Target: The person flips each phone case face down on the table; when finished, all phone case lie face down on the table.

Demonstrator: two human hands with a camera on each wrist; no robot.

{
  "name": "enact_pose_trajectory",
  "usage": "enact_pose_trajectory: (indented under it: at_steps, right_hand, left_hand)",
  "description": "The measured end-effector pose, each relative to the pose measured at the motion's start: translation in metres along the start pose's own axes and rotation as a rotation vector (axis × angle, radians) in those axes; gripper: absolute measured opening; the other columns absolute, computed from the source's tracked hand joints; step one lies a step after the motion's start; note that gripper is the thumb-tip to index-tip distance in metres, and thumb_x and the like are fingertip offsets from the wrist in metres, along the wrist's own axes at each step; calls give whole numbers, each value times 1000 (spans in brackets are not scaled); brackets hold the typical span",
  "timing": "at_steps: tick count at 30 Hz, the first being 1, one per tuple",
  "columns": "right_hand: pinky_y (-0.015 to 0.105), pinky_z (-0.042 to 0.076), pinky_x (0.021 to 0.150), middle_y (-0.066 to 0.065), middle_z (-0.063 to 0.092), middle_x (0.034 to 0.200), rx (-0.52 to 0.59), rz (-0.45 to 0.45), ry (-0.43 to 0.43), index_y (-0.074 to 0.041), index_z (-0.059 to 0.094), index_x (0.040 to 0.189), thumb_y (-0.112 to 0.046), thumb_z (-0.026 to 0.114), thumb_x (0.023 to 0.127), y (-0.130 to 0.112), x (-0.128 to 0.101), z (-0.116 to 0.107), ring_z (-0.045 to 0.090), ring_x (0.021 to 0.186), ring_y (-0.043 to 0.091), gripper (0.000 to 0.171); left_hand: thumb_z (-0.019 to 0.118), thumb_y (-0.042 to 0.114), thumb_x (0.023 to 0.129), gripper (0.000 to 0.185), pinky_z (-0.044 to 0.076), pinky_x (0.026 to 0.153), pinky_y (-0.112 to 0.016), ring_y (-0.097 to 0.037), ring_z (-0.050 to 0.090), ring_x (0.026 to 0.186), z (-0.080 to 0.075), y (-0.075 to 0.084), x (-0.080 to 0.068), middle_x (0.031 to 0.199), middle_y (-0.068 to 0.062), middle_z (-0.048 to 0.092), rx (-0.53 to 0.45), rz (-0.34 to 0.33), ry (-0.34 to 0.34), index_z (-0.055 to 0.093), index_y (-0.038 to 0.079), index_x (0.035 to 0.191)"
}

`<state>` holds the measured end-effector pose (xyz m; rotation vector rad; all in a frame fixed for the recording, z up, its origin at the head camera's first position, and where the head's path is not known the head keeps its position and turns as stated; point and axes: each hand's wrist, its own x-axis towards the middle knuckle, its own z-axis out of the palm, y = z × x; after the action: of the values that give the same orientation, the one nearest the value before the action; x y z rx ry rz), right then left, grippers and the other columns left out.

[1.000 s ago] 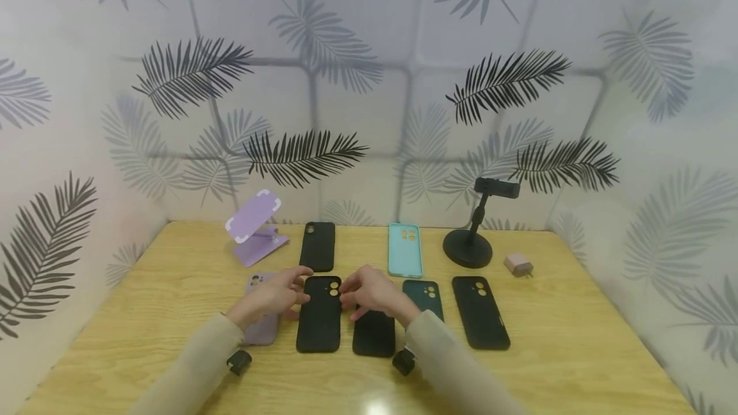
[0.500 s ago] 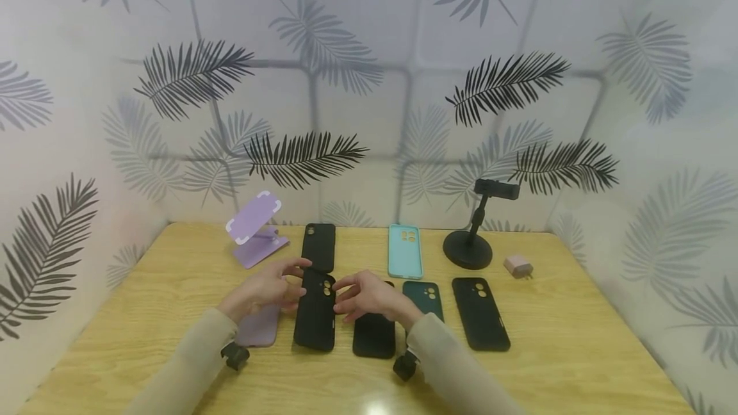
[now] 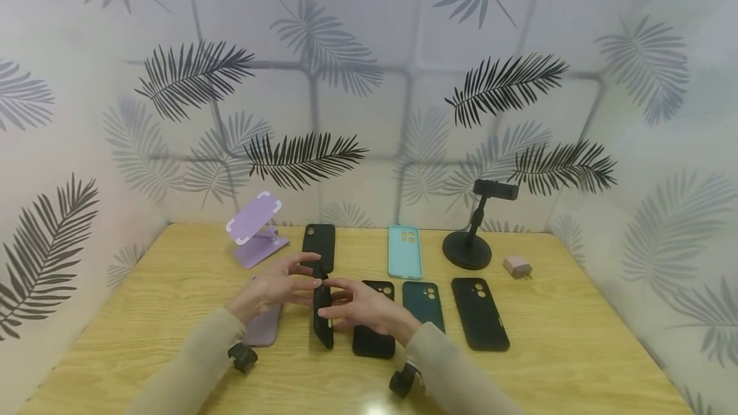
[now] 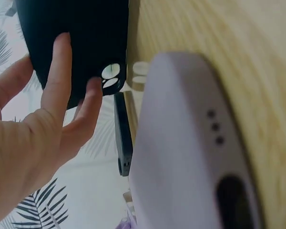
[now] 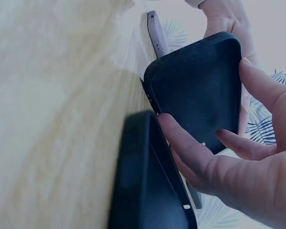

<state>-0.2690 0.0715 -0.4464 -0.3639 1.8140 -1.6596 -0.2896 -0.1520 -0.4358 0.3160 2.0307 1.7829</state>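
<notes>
My left hand (image 3: 271, 287) and right hand (image 3: 363, 306) hold one black case (image 3: 323, 306) between them, turned up on its long edge so that only its thin side shows from the head view. My left fingers (image 4: 62, 71) lie nearly straight against its flat back near the camera cutout, the thumb spread apart on the other side of it. My right fingers (image 5: 190, 152) curl round the lower part of the case, thumb on one edge and the others on the face.

The held case stands over the wooden surface (image 3: 548, 364), its lower end close to the wood; I cannot tell whether it touches. Just left of it, partly under my left hand, lies a lilac case (image 3: 264, 328). Just right of it lies a second black case (image 3: 375, 332), then a dark green case (image 3: 423, 306), then a third black case (image 3: 478, 312). Behind the held case lies a fourth black case (image 3: 319, 242), with a purple stand (image 3: 254, 229) to that one's left. Farther right in that back row lie a mint case (image 3: 403, 250), a black holder (image 3: 469, 245) and a small pink charger (image 3: 517, 266).
</notes>
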Motion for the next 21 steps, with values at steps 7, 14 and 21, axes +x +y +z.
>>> enact_pose_trajectory:
  at_steps: [7,14,21]
  right_hand:
    - [52,55,92,23,37,149,100,-4,13,-19,32,154,-15,69,92,3,-1,3,57,120,30,72]
    - [51,56,92,24,32,153,106,-47,16,-19,29,155,-14,70,92,6,-2,6,58,121,32,75]
    - [50,57,90,25,44,144,187,-75,32,-16,30,154,-8,66,94,8,-4,4,62,115,34,71]
  left_hand:
    - [68,14,93,68,59,85,-47,-41,59,115,10,-1,3,145,-31,33,-44,-33,52,34,12,151]
    - [59,16,99,66,58,88,-50,-51,38,132,13,-1,1,147,-34,23,-95,-37,-12,25,15,155]
    - [60,15,98,71,56,89,-54,-53,31,137,9,-1,1,153,-32,17,-39,-53,-59,21,18,157]
